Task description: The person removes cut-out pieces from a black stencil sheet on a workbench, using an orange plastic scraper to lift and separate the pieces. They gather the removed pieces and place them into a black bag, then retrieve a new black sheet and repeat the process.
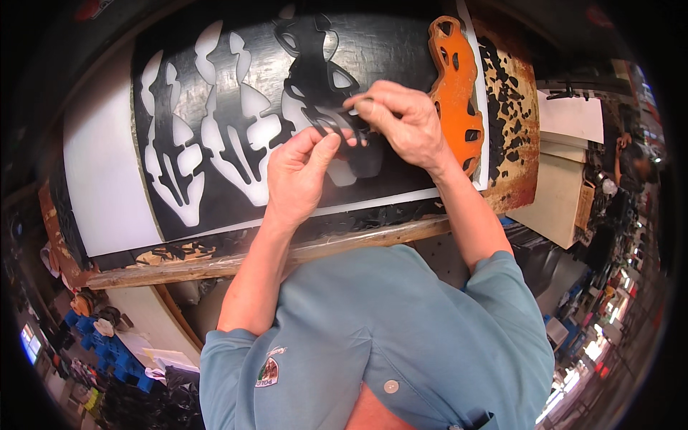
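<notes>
A glossy black sheet (390,54) lies on a white board (107,165), with several sole-like openwork shapes cut through it showing white. Over the sheet is a loose black cut-out piece (312,68), long and with looped openings, its near end partly blurred. My left hand (297,175) is closed on the near end of that piece, thumb against fingers. To its right, my right hand (405,122) pinches at the same piece near its right edge; the fingers hide the exact contact. An orange cutting die (455,82) with dark openings rests at the sheet's right side.
Black scraps (502,107) litter a worn brown board at the right. A wooden edge (337,247) runs along the table's front, with more scraps behind it. Pale boards (555,179) stand to the right; blue crates (107,351) are at the lower left.
</notes>
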`<state>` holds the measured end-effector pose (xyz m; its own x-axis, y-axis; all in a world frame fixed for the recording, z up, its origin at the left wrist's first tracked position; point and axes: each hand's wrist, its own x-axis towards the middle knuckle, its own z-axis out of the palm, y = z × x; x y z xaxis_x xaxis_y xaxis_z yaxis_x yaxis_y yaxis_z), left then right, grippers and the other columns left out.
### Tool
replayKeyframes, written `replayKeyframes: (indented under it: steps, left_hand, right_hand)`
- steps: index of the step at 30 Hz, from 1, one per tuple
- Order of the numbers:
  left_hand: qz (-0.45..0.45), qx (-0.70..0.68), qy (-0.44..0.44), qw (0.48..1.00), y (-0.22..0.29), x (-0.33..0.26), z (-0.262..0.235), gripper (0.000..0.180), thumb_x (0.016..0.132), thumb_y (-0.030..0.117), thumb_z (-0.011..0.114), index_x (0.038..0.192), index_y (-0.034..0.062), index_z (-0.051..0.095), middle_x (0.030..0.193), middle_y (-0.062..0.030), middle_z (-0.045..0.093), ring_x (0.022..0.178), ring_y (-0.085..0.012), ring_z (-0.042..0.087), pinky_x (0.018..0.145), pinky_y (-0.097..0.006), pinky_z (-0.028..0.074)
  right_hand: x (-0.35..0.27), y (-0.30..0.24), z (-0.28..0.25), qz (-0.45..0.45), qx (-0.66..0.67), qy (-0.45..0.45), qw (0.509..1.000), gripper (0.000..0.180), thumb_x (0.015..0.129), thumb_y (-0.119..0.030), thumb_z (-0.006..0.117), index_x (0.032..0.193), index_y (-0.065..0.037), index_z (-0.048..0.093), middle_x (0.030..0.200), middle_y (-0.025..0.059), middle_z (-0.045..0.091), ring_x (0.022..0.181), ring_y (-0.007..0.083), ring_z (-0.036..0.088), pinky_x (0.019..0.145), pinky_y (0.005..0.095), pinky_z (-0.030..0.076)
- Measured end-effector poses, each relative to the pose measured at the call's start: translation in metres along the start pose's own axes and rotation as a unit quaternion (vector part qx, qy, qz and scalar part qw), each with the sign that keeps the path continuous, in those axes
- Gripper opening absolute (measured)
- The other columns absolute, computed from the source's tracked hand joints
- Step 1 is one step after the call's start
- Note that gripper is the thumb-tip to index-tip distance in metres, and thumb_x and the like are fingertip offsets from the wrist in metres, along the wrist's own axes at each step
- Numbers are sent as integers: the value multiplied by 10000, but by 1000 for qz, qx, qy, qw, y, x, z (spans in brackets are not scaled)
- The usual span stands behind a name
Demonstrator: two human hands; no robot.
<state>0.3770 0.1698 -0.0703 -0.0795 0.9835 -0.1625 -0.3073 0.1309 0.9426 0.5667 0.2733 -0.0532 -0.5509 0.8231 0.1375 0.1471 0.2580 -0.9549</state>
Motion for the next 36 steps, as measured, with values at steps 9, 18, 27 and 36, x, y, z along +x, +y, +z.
replayKeyframes:
  steps: [9,18,27,36]
  left_hand:
    - [-50,-54,59,996,0,-20,-11,213,1111,207,640,1030,22,706,1164,-95,773,1006,-102,671,881,-265,531]
    - [-92,-205,40,974,-4,-20,-4,252,1130,269,608,1089,39,701,1213,-104,755,1054,-124,681,963,-331,554]
    - [-80,-243,33,966,-8,-27,-2,266,1158,268,542,1141,41,680,1212,-147,746,1099,-185,695,985,-369,554]
    - [-50,-264,27,963,-16,-26,-1,253,1159,228,529,1180,39,697,1196,-100,729,1199,-239,687,1044,-409,557]
  right_hand:
    - [11,-9,-17,-75,-94,132,984,135,1033,-57,666,999,13,776,745,-13,620,613,45,533,525,228,395]
    - [-5,-5,14,-232,-209,-10,950,308,819,-56,856,1103,26,769,853,112,687,693,225,683,614,324,559]
    - [30,-7,-11,-39,-196,172,965,142,1006,-107,699,1012,12,776,818,65,720,697,165,672,609,310,528]
    - [7,-15,-10,-180,-208,-70,959,133,898,-19,758,1015,39,733,838,130,663,707,282,668,641,367,544]
